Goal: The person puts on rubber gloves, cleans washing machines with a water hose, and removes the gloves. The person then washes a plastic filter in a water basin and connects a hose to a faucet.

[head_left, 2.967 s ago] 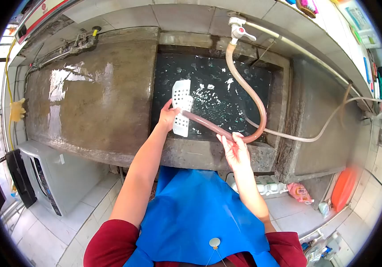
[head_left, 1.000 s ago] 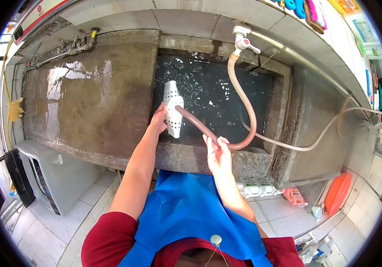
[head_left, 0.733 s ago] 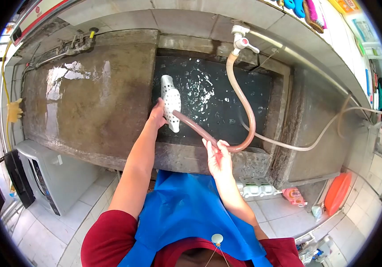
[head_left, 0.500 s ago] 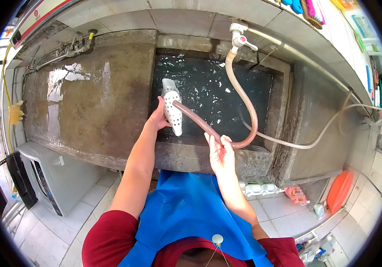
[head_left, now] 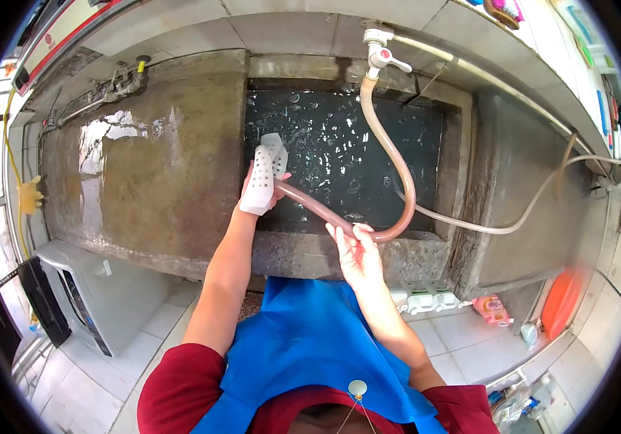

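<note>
A white slipper (head_left: 260,177), dotted with small holes, is held tilted over the left side of the water-filled basin (head_left: 346,155). My left hand (head_left: 246,189) grips it from below, fingertips showing past its right edge. My right hand (head_left: 356,253) pinches a pinkish hose (head_left: 310,202) near the basin's front edge. The hose curves down from a white tap (head_left: 381,58) with a lever handle. Its open end lies against the slipper beside my left fingers, so the outlet is hidden. Ripples and bubbles show on the dark water.
A wet concrete slab (head_left: 151,173) lies left of the basin, another ledge (head_left: 527,195) on the right. A thinner hose (head_left: 491,230) crosses that ledge. Below stand a grey appliance (head_left: 115,289), white jugs (head_left: 426,298), a pink bag (head_left: 492,309) and an orange basin (head_left: 562,300).
My left hand has turned the slipper over toward the left and drawn it slightly nearer. The hose end has moved down and left with it; my right hand stays almost in place.
</note>
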Available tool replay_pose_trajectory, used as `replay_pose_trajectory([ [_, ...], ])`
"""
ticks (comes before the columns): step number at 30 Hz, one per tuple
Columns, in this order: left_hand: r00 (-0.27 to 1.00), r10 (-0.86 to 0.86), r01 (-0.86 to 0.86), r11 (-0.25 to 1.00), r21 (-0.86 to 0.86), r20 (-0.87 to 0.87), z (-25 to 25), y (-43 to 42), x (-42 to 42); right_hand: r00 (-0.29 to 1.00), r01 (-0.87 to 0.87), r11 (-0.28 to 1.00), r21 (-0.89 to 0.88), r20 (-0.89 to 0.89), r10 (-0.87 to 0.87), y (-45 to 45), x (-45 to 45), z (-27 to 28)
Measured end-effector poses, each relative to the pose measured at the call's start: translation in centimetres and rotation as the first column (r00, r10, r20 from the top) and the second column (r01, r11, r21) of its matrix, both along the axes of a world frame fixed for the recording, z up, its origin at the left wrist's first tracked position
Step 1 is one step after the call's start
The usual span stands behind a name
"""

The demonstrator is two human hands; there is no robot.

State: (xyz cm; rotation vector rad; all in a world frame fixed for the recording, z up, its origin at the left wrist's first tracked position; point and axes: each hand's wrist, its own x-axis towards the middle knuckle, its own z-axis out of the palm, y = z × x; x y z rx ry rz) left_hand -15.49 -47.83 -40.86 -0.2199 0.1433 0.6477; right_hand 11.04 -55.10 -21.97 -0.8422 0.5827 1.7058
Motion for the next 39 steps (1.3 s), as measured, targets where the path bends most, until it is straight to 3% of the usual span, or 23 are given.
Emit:
replay_pose_trajectory([
  [1,0.822,0.207,-0.230,0.973,0.023,-0.531,4.9,1.1,3.4,1.000,0.001,1.000,0.006,-0.027,-0.001,-0.2,-0.2,-0.1],
  [2,0.349,0.319,-0.397,0.902,0.169,-0.881,8.5,1.7,5.3,1.000,0.009,1.000,0.003,-0.029,-0.009,-0.2,-0.3,0.1],
  [6,0.601,0.159,-0.225,0.974,0.026,-0.783,9.5,1.2,4.2,0.998,0.040,0.999,-0.003,-0.058,-0.040,0.5,-0.8,0.3],
  [8,0.558,0.154,-0.286,0.958,-0.014,-0.816,10.2,1.2,5.2,0.996,0.065,0.998,-0.003,-0.064,-0.065,0.9,-1.0,0.0],
  [9,0.796,0.179,-0.328,0.930,-0.164,-0.579,9.1,0.5,4.8,0.991,0.098,0.995,0.013,-0.098,-0.097,1.1,-1.1,-0.1],
  [10,0.933,0.229,-0.314,0.894,-0.320,-0.277,8.5,-0.1,4.8,0.983,0.131,0.991,0.027,-0.132,-0.126,1.4,-1.2,-0.2],
  [12,0.929,0.271,-0.343,0.886,-0.312,-0.251,7.7,-0.9,5.4,0.991,0.124,0.992,0.014,-0.052,-0.123,1.7,-1.4,-0.4],
  [13,0.917,0.362,-0.399,0.851,-0.342,-0.170,7.6,-1.1,5.9,0.990,0.132,0.991,0.023,-0.058,-0.130,1.8,-1.5,-0.7],
  [16,0.914,0.402,-0.368,0.876,-0.312,0.051,7.6,-1.4,6.0,0.991,0.111,0.993,0.025,-0.081,-0.109,1.4,-1.5,-1.1],
  [19,0.815,0.535,-0.578,0.777,-0.248,-0.224,8.1,-1.3,6.3,0.997,0.038,0.999,-0.003,-0.069,-0.038,0.7,-1.3,-0.3],
  [21,0.801,0.513,-0.564,0.820,-0.100,-0.308,7.6,-0.4,5.5,0.999,-0.018,0.999,-0.035,-0.044,0.016,0.3,-1.0,0.4],
  [22,0.802,0.512,-0.563,0.820,-0.101,-0.308,7.5,0.0,5.1,0.999,-0.017,0.999,-0.037,-0.044,0.015,0.3,-0.9,0.7],
  [24,0.796,0.341,-0.440,0.894,-0.090,-0.501,7.3,0.6,4.2,0.998,-0.041,0.999,-0.033,-0.040,0.040,0.3,-0.7,1.3],
  [28,0.744,0.265,-0.430,0.893,-0.136,-0.614,8.1,1.4,4.2,0.999,-0.051,0.996,-0.074,-0.017,0.050,-0.2,-0.7,2.2],
  [30,0.527,0.234,-0.393,0.920,0.009,-0.817,9.1,1.8,4.5,0.996,-0.083,0.995,-0.063,-0.022,0.082,-0.6,-0.4,2.5],
  [34,0.552,0.092,-0.262,0.963,-0.068,-0.829,8.8,2.5,3.8,0.997,-0.082,0.996,-0.045,-0.018,0.081,-1.0,0.0,3.2],
  [39,0.482,0.100,-0.305,0.950,-0.060,-0.871,9.0,3.1,4.3,0.992,-0.123,0.990,-0.070,0.032,0.125,-1.1,0.1,3.4],
])
